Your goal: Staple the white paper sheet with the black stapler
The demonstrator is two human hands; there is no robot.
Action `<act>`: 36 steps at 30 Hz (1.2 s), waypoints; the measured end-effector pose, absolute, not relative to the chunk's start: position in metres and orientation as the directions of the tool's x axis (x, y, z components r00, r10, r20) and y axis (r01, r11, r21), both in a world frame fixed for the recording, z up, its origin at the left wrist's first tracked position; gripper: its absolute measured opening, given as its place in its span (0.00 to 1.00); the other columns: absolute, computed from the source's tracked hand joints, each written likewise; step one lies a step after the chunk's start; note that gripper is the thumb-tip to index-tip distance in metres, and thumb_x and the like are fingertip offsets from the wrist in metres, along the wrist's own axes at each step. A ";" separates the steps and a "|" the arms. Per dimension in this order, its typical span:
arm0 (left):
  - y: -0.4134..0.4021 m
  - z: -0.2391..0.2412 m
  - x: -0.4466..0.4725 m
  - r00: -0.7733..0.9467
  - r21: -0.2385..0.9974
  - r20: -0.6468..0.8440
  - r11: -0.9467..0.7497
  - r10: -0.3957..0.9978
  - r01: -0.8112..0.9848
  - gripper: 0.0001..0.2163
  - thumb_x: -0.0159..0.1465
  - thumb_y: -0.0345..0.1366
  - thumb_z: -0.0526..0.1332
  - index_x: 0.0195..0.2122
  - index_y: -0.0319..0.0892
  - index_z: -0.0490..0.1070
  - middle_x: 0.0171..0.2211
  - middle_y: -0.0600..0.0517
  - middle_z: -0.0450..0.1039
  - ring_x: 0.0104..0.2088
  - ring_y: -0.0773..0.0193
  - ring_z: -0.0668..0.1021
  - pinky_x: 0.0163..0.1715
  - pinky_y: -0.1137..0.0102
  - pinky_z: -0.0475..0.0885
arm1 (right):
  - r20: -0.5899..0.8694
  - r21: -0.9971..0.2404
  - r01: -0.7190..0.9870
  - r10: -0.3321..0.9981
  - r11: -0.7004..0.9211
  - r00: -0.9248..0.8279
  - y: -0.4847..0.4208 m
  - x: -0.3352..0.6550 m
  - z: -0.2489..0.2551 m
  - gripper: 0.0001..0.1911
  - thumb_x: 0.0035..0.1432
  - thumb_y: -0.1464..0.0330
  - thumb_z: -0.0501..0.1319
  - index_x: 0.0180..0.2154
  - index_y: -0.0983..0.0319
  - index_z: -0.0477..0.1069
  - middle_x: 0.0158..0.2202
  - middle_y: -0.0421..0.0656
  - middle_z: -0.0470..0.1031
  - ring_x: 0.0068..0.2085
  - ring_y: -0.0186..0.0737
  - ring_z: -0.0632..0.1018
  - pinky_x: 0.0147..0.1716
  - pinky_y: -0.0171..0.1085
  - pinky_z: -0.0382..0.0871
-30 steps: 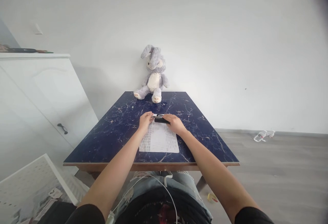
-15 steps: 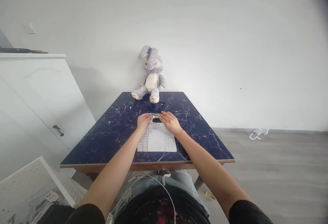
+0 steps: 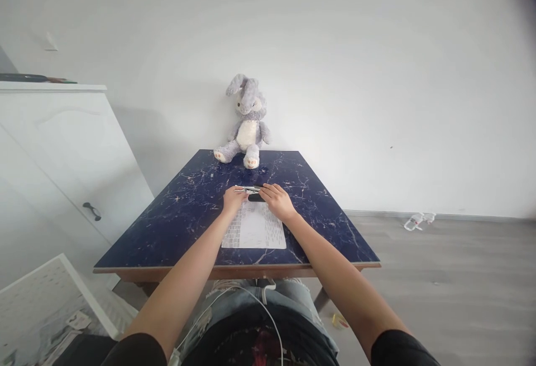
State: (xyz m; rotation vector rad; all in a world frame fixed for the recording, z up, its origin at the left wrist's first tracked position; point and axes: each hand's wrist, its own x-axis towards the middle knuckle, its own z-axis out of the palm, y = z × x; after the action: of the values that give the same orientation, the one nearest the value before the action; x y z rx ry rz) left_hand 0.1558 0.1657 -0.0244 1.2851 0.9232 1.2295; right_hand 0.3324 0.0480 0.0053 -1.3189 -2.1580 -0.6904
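Observation:
My left hand (image 3: 235, 199) and my right hand (image 3: 277, 199) meet at the far edge of a printed white sheet (image 3: 253, 229). Between them is a slim silver-and-black item (image 3: 251, 189), gripped by the fingers of both hands. Its exact kind is too small to tell. Just below it, a dark flat piece (image 3: 256, 198) lies across the top of the sheet, partly covered by my right fingers. Small dense print fills the sheet's left and right sides.
The blue marbled table (image 3: 184, 226) bears a grey plush rabbit (image 3: 248, 126) near the wall. To the left are a white cabinet (image 3: 54, 148) and a white-framed box (image 3: 90, 293). A white cable (image 3: 274, 321) crosses my lap. Clear plastic (image 3: 419, 220) lies on the floor at right.
Both hands stay at the sheet's top edge. The silver part now shows more between my fingers and reaches further left. The whole view has shifted slightly.

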 end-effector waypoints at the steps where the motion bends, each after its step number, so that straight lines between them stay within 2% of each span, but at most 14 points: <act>1: 0.165 -0.023 0.155 0.152 0.984 0.150 -0.133 0.977 -0.117 0.10 0.49 0.29 0.72 0.33 0.39 0.75 0.27 0.46 0.80 0.30 0.53 0.84 0.36 0.59 0.80 | 0.668 0.110 0.917 0.655 0.384 -0.354 0.049 0.333 0.004 0.21 0.66 0.81 0.52 0.52 0.63 0.78 0.53 0.52 0.80 0.60 0.52 0.75 0.58 0.50 0.67; 2: 0.165 -0.022 0.154 0.136 0.983 0.167 -0.154 0.977 -0.099 0.09 0.50 0.28 0.71 0.32 0.39 0.75 0.27 0.46 0.79 0.30 0.53 0.84 0.36 0.60 0.80 | 0.682 0.039 0.932 0.672 0.361 -0.289 0.050 0.333 0.003 0.21 0.64 0.81 0.54 0.51 0.63 0.78 0.52 0.52 0.80 0.58 0.52 0.76 0.56 0.49 0.68; 4: 0.164 -0.019 0.151 0.096 0.976 0.210 -0.204 0.973 -0.071 0.06 0.54 0.29 0.69 0.32 0.40 0.75 0.28 0.46 0.79 0.30 0.54 0.84 0.36 0.61 0.79 | 0.688 -0.183 0.943 0.722 0.277 -0.079 0.050 0.336 0.002 0.17 0.60 0.78 0.59 0.48 0.61 0.79 0.47 0.50 0.82 0.51 0.53 0.79 0.49 0.45 0.72; 7: 0.161 -0.012 0.145 -0.004 0.947 0.322 -0.322 0.947 -0.019 0.04 0.60 0.32 0.65 0.37 0.41 0.76 0.32 0.48 0.80 0.31 0.58 0.83 0.34 0.65 0.78 | 0.568 -0.538 0.827 0.794 0.161 0.215 0.049 0.342 0.003 0.10 0.55 0.66 0.68 0.41 0.61 0.80 0.32 0.44 0.81 0.34 0.46 0.79 0.32 0.38 0.69; 10: 0.157 -0.004 0.142 -0.081 0.871 0.490 -0.485 0.868 0.082 0.07 0.65 0.35 0.61 0.42 0.42 0.77 0.34 0.48 0.80 0.31 0.60 0.82 0.32 0.68 0.77 | 0.468 -0.679 0.713 0.851 0.175 0.237 0.049 0.347 0.005 0.14 0.50 0.58 0.72 0.31 0.62 0.79 0.23 0.38 0.73 0.26 0.39 0.73 0.26 0.35 0.60; 13: 0.148 0.003 0.141 -0.085 0.771 0.632 -0.613 0.771 0.170 0.09 0.68 0.36 0.59 0.45 0.42 0.76 0.36 0.48 0.81 0.32 0.61 0.82 0.36 0.69 0.77 | 0.424 -0.715 0.668 0.888 0.206 0.180 0.050 0.349 0.004 0.16 0.46 0.57 0.73 0.29 0.63 0.78 0.23 0.37 0.71 0.27 0.37 0.71 0.27 0.34 0.60; 16: 0.137 0.011 0.142 -0.033 0.669 0.735 -0.716 0.677 0.198 0.07 0.70 0.36 0.59 0.46 0.43 0.73 0.39 0.47 0.80 0.34 0.62 0.83 0.37 0.70 0.76 | 0.409 -0.725 0.626 0.911 0.287 0.057 0.051 0.348 0.004 0.18 0.46 0.56 0.75 0.33 0.62 0.81 0.28 0.40 0.77 0.30 0.40 0.75 0.31 0.36 0.65; 18: 0.128 0.015 0.143 0.037 0.603 0.782 -0.771 0.622 0.203 0.06 0.70 0.37 0.59 0.46 0.44 0.70 0.41 0.47 0.81 0.33 0.64 0.82 0.35 0.71 0.75 | 0.473 -0.710 0.592 0.881 0.383 -0.003 0.049 0.347 0.007 0.19 0.50 0.55 0.73 0.40 0.60 0.81 0.36 0.43 0.81 0.37 0.44 0.78 0.37 0.37 0.68; 21: 0.115 0.016 0.147 0.160 0.481 0.834 -0.837 0.529 0.259 0.05 0.70 0.37 0.60 0.46 0.44 0.68 0.41 0.48 0.82 0.28 0.67 0.80 0.31 0.73 0.73 | 0.639 -0.650 0.566 0.767 0.507 0.046 0.045 0.345 0.014 0.22 0.59 0.53 0.68 0.51 0.57 0.78 0.44 0.45 0.81 0.45 0.46 0.77 0.44 0.41 0.70; 24: 0.106 0.013 0.153 0.310 0.325 0.860 -0.903 0.406 0.283 0.05 0.71 0.36 0.59 0.46 0.44 0.69 0.37 0.49 0.82 0.27 0.67 0.80 0.29 0.73 0.71 | 0.698 -0.646 0.498 0.712 0.579 0.078 0.041 0.344 0.020 0.22 0.62 0.52 0.66 0.52 0.58 0.78 0.37 0.44 0.80 0.38 0.43 0.77 0.41 0.41 0.70; 27: 0.101 0.011 0.158 0.412 0.210 0.860 -0.944 0.302 0.255 0.05 0.71 0.35 0.57 0.46 0.44 0.69 0.32 0.51 0.80 0.27 0.65 0.81 0.28 0.73 0.71 | 0.693 -0.669 0.412 0.719 0.619 0.044 0.039 0.343 0.021 0.23 0.59 0.50 0.68 0.48 0.59 0.80 0.34 0.43 0.79 0.33 0.40 0.74 0.36 0.40 0.70; 32: 0.099 0.013 0.158 0.440 0.219 0.843 -0.945 0.309 0.243 0.03 0.72 0.35 0.56 0.45 0.44 0.67 0.30 0.52 0.78 0.28 0.64 0.82 0.28 0.73 0.71 | 0.687 -0.679 0.357 0.727 0.642 -0.001 0.042 0.342 0.018 0.16 0.60 0.53 0.68 0.40 0.57 0.82 0.36 0.46 0.80 0.35 0.42 0.77 0.35 0.40 0.72; 36: 0.095 0.016 0.157 0.447 0.329 0.806 -0.922 0.387 0.204 0.04 0.72 0.36 0.56 0.46 0.45 0.65 0.37 0.50 0.81 0.32 0.64 0.83 0.32 0.72 0.74 | 0.639 -0.734 0.380 0.762 0.563 0.103 0.049 0.351 0.013 0.17 0.60 0.53 0.67 0.41 0.59 0.81 0.36 0.46 0.80 0.33 0.42 0.78 0.34 0.39 0.74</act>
State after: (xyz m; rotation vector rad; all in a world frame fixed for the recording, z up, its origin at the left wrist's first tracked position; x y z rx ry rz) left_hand 0.1572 0.0945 0.0159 2.5114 0.5181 1.4723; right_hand 0.3507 0.0494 0.0128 -1.0186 -1.5083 0.3699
